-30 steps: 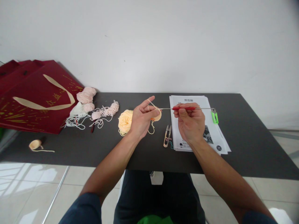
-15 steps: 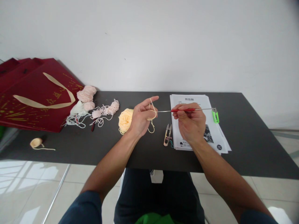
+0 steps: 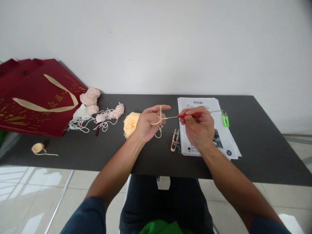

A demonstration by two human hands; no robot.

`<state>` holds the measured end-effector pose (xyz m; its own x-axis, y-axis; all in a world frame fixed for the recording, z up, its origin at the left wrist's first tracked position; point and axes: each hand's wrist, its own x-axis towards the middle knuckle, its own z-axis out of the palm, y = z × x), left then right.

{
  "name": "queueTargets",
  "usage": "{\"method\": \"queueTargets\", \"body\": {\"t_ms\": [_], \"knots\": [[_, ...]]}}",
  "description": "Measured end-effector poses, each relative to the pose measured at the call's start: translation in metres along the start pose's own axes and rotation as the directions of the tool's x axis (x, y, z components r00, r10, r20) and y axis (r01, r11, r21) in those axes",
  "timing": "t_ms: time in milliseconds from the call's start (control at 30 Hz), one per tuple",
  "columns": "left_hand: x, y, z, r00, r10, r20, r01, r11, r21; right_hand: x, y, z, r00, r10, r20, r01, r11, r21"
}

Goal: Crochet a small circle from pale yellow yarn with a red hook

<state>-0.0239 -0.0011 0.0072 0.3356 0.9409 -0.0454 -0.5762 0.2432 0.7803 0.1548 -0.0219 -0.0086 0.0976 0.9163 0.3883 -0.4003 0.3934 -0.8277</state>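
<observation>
My left hand [image 3: 151, 123] is closed on a strand of yellow yarn [image 3: 160, 112], which loops over its outstretched index finger and round the thumb. In my right hand [image 3: 198, 126] is a crochet hook [image 3: 195, 114] with a red grip and thin metal ends, held like a pen. The hook's left tip reaches the yarn by the left thumb. A yellow yarn ball [image 3: 131, 123] lies just left of my left hand, partly behind the wrist. Below my right hand are printed sheets [image 3: 202, 150] on the dark table [image 3: 156, 162].
Thread snips [image 3: 174, 140] lie beside the sheets, and green-handled snips [image 3: 225, 119] rest on their right edge. Pink yarn [image 3: 90, 97], white yarn [image 3: 81, 113] and a loose pink skein [image 3: 118, 111] sit near red gift bags [image 3: 36, 100]. A small cream crocheted piece [image 3: 38, 148] lies front left.
My left index finger has lowered and stretched right, and the yarn loop has shifted with it. The hook has tilted, its left tip lower and its right end higher.
</observation>
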Motion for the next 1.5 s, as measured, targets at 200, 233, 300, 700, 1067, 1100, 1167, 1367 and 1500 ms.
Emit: {"method": "queueTargets", "body": {"t_ms": [200,233,300,700,1067,1100,1167,1367,1500], "knots": [[0.002,0.0,-0.001,0.999,-0.046,0.023,0.047,0.999,-0.022,-0.001,0.0,0.0,1.0,0.017,-0.01,-0.018,0.999,-0.044],[0.002,0.0,-0.001,0.998,-0.055,0.025,0.055,0.998,-0.027,-0.001,-0.001,0.0,1.0,0.017,-0.014,-0.017,0.999,-0.052],[0.002,0.001,-0.001,0.997,-0.07,0.026,0.071,0.997,-0.033,-0.001,-0.002,0.001,1.0,0.018,-0.014,-0.018,0.998,-0.055],[0.0,-0.004,-0.004,0.97,0.234,-0.067,-0.211,0.945,0.252,0.006,0.004,-0.002,0.939,0.336,-0.066,-0.312,0.919,0.24],[-0.001,-0.017,0.004,0.935,0.295,-0.198,-0.226,0.923,0.311,-0.007,0.013,0.017,0.915,0.382,-0.131,-0.344,0.907,0.241],[-0.001,-0.018,0.004,0.934,0.299,-0.197,-0.23,0.923,0.31,-0.008,0.014,0.018,0.918,0.374,-0.134,-0.337,0.911,0.237],[-0.002,-0.019,0.006,0.935,0.295,-0.196,-0.225,0.922,0.313,-0.008,0.015,0.019,0.925,0.352,-0.141,-0.317,0.922,0.221],[-0.003,-0.022,0.009,0.935,0.283,-0.214,-0.198,0.916,0.348,-0.009,0.015,0.021,0.94,0.291,-0.179,-0.263,0.951,0.164],[-0.002,-0.023,0.011,0.911,0.345,-0.226,-0.246,0.895,0.373,-0.009,0.013,0.023,0.949,0.256,-0.183,-0.232,0.962,0.147]]}}
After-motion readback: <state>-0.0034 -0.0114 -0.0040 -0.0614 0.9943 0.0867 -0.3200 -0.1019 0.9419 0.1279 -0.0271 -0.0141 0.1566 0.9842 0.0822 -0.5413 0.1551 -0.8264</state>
